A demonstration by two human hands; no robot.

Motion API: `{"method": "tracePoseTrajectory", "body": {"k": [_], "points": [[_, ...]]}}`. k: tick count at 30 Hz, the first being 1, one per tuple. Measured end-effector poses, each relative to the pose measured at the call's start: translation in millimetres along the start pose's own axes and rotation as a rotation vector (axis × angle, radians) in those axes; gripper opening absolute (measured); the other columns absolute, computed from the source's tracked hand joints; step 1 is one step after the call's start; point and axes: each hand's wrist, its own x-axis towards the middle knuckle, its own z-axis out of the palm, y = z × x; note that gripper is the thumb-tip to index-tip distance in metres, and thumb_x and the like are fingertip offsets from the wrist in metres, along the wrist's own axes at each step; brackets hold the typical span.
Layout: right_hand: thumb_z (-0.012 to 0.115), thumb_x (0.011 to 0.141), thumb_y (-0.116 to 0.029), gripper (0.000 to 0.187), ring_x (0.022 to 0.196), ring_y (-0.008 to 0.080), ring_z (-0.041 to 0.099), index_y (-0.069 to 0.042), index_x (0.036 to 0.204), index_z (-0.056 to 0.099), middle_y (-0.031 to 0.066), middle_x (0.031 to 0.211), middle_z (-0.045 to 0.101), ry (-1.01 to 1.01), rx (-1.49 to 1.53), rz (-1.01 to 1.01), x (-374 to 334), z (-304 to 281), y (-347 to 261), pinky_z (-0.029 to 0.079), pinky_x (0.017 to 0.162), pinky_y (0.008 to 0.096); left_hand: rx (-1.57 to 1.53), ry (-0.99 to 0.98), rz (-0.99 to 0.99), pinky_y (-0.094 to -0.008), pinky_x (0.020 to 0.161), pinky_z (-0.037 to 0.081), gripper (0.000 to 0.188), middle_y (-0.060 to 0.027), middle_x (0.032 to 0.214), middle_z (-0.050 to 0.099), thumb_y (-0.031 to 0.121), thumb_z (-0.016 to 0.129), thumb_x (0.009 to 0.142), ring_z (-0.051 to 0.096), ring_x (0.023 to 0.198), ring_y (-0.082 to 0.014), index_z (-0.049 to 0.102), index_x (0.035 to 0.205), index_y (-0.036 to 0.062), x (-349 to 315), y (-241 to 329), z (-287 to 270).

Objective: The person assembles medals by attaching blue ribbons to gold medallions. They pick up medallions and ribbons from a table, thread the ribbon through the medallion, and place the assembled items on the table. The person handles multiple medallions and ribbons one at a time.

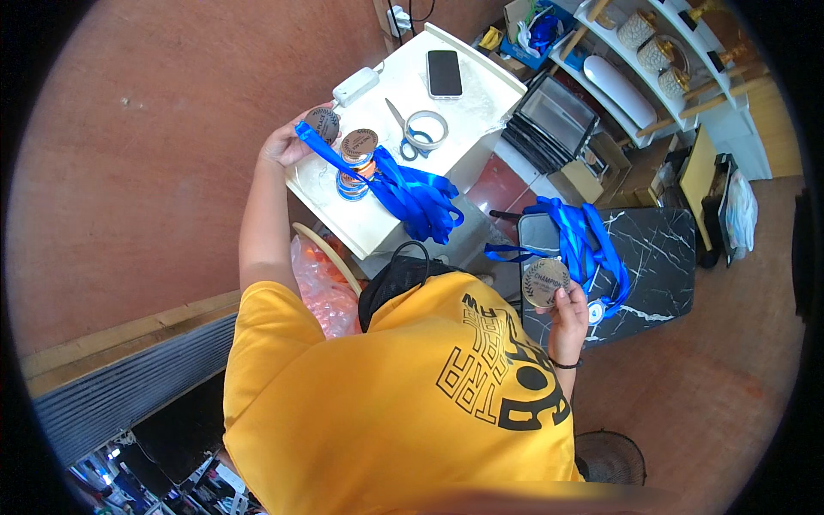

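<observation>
My left hand [287, 146], at the left edge of the white table [468, 142], is closed on a round brown medal [322, 126] with a blue ribbon. Close by, a stack of medals [359, 144] lies with its blue ribbons [421, 202] draped over the table's near edge. Over at the right, my right hand [568, 322] pinches another round medal [547, 283] by its rim, above the black marble-patterned table [665, 249]. Blue ribbons [588, 245] lie there too, with a further medal [596, 312] beside my fingers.
Scissors [408, 136], a tape roll [427, 129], a phone [445, 74] and a white plug-in box [355, 86] lie on the white table. A clear bag [318, 287] stands below it. Shelves [635, 77] rise at the far right. A fan [611, 457] is near my right side.
</observation>
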Motion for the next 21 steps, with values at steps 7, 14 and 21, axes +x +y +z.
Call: {"method": "tracePoseTrajectory", "body": {"k": [7, 14, 21], "points": [[0.052, 0.096, -0.017, 0.025, 0.082, 0.0142, 0.063, -0.002, 0.116, 0.054, 0.0076, 0.1, 0.065, 0.006, -0.009, 0.011, -1.8, 5.7, 1.7, 0.051, 0.066, 0.0267, -0.092, -0.074, 0.027, -0.0498, 0.106, 0.036, 0.104, -0.0244, 0.135, 0.045, 0.028, 0.081, 0.058, 0.047, 0.123, -0.0397, 0.028, 0.144, 0.0008, 2.7, -4.3, 11.7], [0.052, 0.096, -0.016, 0.025, 0.082, 0.0136, 0.063, -0.001, 0.115, 0.054, 0.0078, 0.1, 0.065, 0.005, -0.007, -0.005, -3.5, 10.5, -0.4, 0.051, 0.066, 0.0259, 0.56, 0.127, -0.179, -0.0379, 0.096, 0.045, 0.073, -0.0192, 0.122, 0.051, 0.012, 0.066, 0.062, 0.053, 0.111, -0.0302, 0.046, 0.132, 0.006, 17.3, 9.4, 42.4], [0.054, 0.096, -0.018, 0.026, 0.081, 0.0117, 0.063, 0.0, 0.114, 0.055, 0.0068, 0.098, 0.065, -0.006, -0.014, -0.01, -4.0, 11.2, 0.9, 0.052, 0.066, 0.0246, 1.665, 0.123, -0.259, -0.0375, 0.099, 0.044, 0.068, -0.0172, 0.126, 0.048, 0.021, 0.073, 0.059, 0.049, 0.118, -0.0342, 0.055, 0.124, 0.015, 61.4, -25.6, 41.9]]}}
